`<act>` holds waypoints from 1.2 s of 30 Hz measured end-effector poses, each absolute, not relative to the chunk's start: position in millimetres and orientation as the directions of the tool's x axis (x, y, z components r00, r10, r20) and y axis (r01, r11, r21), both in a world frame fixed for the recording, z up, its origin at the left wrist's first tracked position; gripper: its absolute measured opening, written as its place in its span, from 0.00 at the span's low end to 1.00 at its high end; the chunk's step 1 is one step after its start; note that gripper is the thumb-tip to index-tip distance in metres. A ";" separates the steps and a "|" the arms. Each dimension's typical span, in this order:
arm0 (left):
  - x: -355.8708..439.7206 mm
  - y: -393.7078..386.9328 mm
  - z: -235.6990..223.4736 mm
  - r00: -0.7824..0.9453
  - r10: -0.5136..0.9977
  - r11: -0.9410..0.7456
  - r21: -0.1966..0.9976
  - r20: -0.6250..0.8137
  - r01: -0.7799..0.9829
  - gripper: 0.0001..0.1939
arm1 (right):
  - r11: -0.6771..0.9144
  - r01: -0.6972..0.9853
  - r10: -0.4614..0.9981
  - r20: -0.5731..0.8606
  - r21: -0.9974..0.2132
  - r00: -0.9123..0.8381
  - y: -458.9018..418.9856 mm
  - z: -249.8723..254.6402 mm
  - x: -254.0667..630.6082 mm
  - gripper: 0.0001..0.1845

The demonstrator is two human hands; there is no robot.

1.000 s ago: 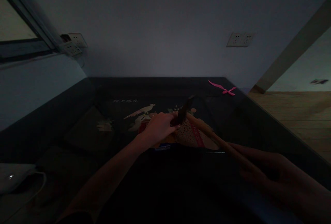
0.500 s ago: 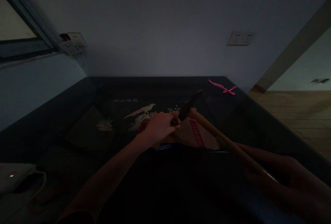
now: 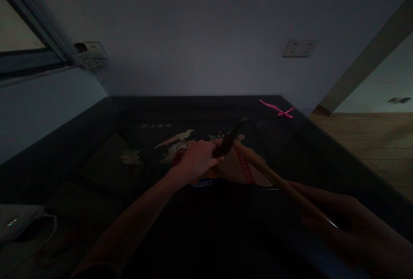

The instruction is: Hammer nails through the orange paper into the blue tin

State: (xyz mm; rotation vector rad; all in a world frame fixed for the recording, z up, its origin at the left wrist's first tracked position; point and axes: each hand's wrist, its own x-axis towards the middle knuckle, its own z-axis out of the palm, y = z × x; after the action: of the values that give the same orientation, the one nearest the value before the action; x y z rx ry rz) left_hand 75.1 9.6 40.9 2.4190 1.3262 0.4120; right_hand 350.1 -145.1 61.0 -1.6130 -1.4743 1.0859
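My right hand (image 3: 355, 231) is wrapped round the wooden handle of a hammer (image 3: 267, 171), which slants up and to the left. Its dark head (image 3: 228, 140) is close by the fingertips of my left hand (image 3: 200, 156); whether it touches them I cannot tell. The left fingers are pinched around a small dark roundish thing (image 3: 217, 153), too dim and covered to name. Beneath that hand lies a packet or cloth, speckled with a red band (image 3: 245, 169), with orange and blue parts (image 3: 202, 182) at its near edge.
A black glossy table (image 3: 193, 107) with a painted bird (image 3: 176, 138) reaches the wall. Toward its far right corner lies a pink ribbon (image 3: 284, 113). A white device (image 3: 19, 221) with a cable is at lower left. Wall sockets (image 3: 300, 48) are above. The room is dim.
The hammer has come down and slightly left, bringing its head nearer the left fingers. My right hand has shifted a little left with it. My left hand stays almost in place.
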 end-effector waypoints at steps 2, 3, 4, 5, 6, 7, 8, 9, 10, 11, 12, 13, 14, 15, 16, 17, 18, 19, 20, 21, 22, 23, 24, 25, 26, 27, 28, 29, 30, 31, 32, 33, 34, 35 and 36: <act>75.2 9.6 41.5 0.522 0.849 -0.504 0.419 0.082 0.755 0.12 | -0.170 0.461 0.962 -0.247 -0.871 -0.113 -143.4 60.2 352.7 0.30; 75.3 9.6 41.8 0.521 0.851 -0.500 0.421 0.074 0.757 0.12 | -0.185 0.489 0.950 -0.283 -0.853 -0.133 -143.3 60.4 354.1 0.30; 75.5 9.6 41.8 0.517 0.853 -0.492 0.429 0.066 0.758 0.12 | -0.197 0.500 0.948 -0.293 -0.843 -0.121 -143.8 60.7 355.4 0.30; 75.7 9.6 41.7 0.511 0.858 -0.482 0.438 0.059 0.759 0.12 | -0.203 0.504 0.949 -0.296 -0.839 -0.110 -144.7 61.2 356.4 0.31; 75.8 9.7 41.5 0.505 0.861 -0.472 0.449 0.052 0.758 0.11 | -0.202 0.507 0.954 -0.285 -0.838 -0.090 -145.8 61.8 357.1 0.32; 75.9 9.7 41.2 0.501 0.864 -0.464 0.458 0.046 0.758 0.11 | -0.196 0.509 0.957 -0.277 -0.838 -0.088 -146.7 62.4 357.2 0.32; 76.0 9.8 40.8 0.500 0.865 -0.460 0.463 0.042 0.757 0.10 | -0.184 0.512 0.960 -0.266 -0.839 -0.091 -147.2 63.0 356.7 0.33; 75.9 9.9 40.6 0.501 0.864 -0.461 0.464 0.041 0.757 0.10 | -0.164 0.510 0.968 -0.238 -0.844 -0.083 -147.3 63.5 355.7 0.33; 75.8 10.0 40.4 0.504 0.862 -0.465 0.460 0.043 0.756 0.10 | -0.149 0.502 0.972 -0.218 -0.852 -0.082 -146.9 63.7 354.2 0.32; 75.5 10.0 40.4 0.508 0.860 -0.472 0.454 0.048 0.756 0.10 | -0.140 0.493 0.976 -0.204 -0.858 -0.079 -146.3 63.7 352.6 0.32; 75.2 9.9 40.4 0.513 0.857 -0.480 0.447 0.055 0.755 0.11 | -0.134 0.490 0.976 -0.200 -0.861 -0.084 -145.6 63.4 351.3 0.31; 74.8 9.8 40.6 0.518 0.853 -0.490 0.441 0.063 0.752 0.11 | -0.132 0.492 0.973 -0.208 -0.861 -0.103 -145.0 63.0 350.5 0.30; 74.4 9.6 40.8 0.526 0.848 -0.499 0.439 0.069 0.747 0.11 | -0.128 0.503 0.968 -0.219 -0.855 -0.126 -144.8 62.5 350.3 0.30; 74.2 9.4 41.1 0.531 0.844 -0.505 0.438 0.072 0.744 0.10 | -0.126 0.516 0.963 -0.230 -0.847 -0.143 -145.0 62.0 350.7 0.30; 74.1 9.3 41.5 0.534 0.842 -0.508 0.439 0.072 0.741 0.10 | -0.128 0.526 0.962 -0.234 -0.841 -0.140 -145.6 61.7 351.5 0.30; 74.1 9.0 41.9 0.535 0.842 -0.507 0.439 0.070 0.741 0.10 | -0.132 0.532 0.965 -0.231 -0.837 -0.122 -146.5 61.5 352.7 0.31; 74.3 8.8 42.5 0.533 0.843 -0.505 0.438 0.067 0.744 0.10 | -0.142 0.532 0.970 -0.224 -0.835 -0.092 -147.6 61.6 353.9 0.31; 74.6 8.6 43.2 0.531 0.845 -0.502 0.436 0.063 0.747 0.10 | -0.154 0.532 0.973 -0.222 -0.833 -0.065 -148.6 61.8 355.0 0.32; 74.9 8.3 44.0 0.529 0.847 -0.499 0.433 0.059 0.751 0.10 | -0.160 0.534 0.974 -0.221 -0.830 -0.052 -149.3 62.2 355.9 0.32; 75.2 7.9 44.9 0.527 0.848 -0.498 0.429 0.057 0.754 0.10 | -0.160 0.536 0.974 -0.222 -0.829 -0.052 -149.6 62.5 356.5 0.33; 75.3 7.5 45.8 0.528 0.847 -0.499 0.424 0.055 0.756 0.10 | -0.157 0.537 0.972 -0.225 -0.829 -0.062 -149.4 62.8 356.7 0.33; 75.3 7.0 46.8 0.529 0.847 -0.501 0.420 0.056 0.757 0.10 | -0.156 0.539 0.970 -0.232 -0.828 -0.075 -149.0 63.1 356.3 0.33; 75.2 6.5 47.8 0.530 0.846 -0.504 0.415 0.060 0.757 0.10 | -0.167 0.540 0.964 -0.252 -0.825 -0.087 -148.4 63.5 355.3 0.32; 74.9 5.9 48.7 0.532 0.844 -0.509 0.411 0.067 0.756 0.10 | -0.182 0.539 0.958 -0.271 -0.823 -0.090 -147.7 64.0 353.7 0.32; 74.6 5.4 49.4 0.532 0.843 -0.513 0.405 0.073 0.757 0.10 | -0.191 0.530 0.957 -0.277 -0.826 -0.087 -147.2 64.9 351.6 0.32; 74.3 5.1 49.8 0.532 0.843 -0.515 0.400 0.077 0.759 0.10 | -0.194 0.515 0.958 -0.275 -0.835 -0.086 -146.8 66.0 349.0 0.31; 74.0 4.9 49.9 0.530 0.844 -0.515 0.394 0.079 0.761 0.10 | -0.190 0.495 0.961 -0.263 -0.848 -0.081 -146.7 67.5 346.5 0.30; 73.8 4.9 49.6 0.528 0.845 -0.515 0.389 0.082 0.764 0.10 | -0.177 0.472 0.967 -0.242 -0.864 -0.080 -146.6 69.1 344.2 0.28; 73.6 5.2 48.9 0.526 0.846 -0.516 0.383 0.085 0.766 0.10 | -0.160 0.455 0.972 -0.220 -0.876 -0.083 -146.7 70.6 342.4 0.28; 73.5 5.6 48.1 0.525 0.846 -0.516 0.379 0.089 0.768 0.09 | -0.144 0.444 0.975 -0.203 -0.884 -0.087 -146.9 72.0 341.5 0.27; 73.4 6.0 47.1 0.525 0.846 -0.518 0.376 0.093 0.769 0.09 | -0.137 0.443 0.975 -0.200 -0.886 -0.098 -147.2 72.9 341.3 0.27; 73.4 6.5 46.3 0.524 0.846 -0.519 0.373 0.097 0.769 0.09 | -0.134 0.448 0.972 -0.206 -0.884 -0.114 -147.6 73.4 342.0 0.28; 73.4 6.8 45.7 0.521 0.847 -0.518 0.372 0.100 0.770 0.09 | -0.130 0.451 0.970 -0.208 -0.883 -0.127 -148.0 73.4 343.2 0.29; 73.4 7.0 45.4 0.518 0.850 -0.514 0.370 0.099 0.773 0.09 | -0.127 0.453 0.969 -0.208 -0.883 -0.133 -148.5 72.9 344.8 0.29; 73.6 7.0 45.6 0.513 0.853 -0.510 0.368 0.097 0.778 0.09 | -0.129 0.455 0.970 -0.208 -0.881 -0.129 -149.0 72.1 346.5 0.30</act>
State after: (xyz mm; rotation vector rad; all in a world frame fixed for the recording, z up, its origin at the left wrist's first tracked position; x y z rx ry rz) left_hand 73.6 7.0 45.6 2.4799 1.3723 0.3875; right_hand 346.5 -149.0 72.1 -1.5983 -1.5984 1.2220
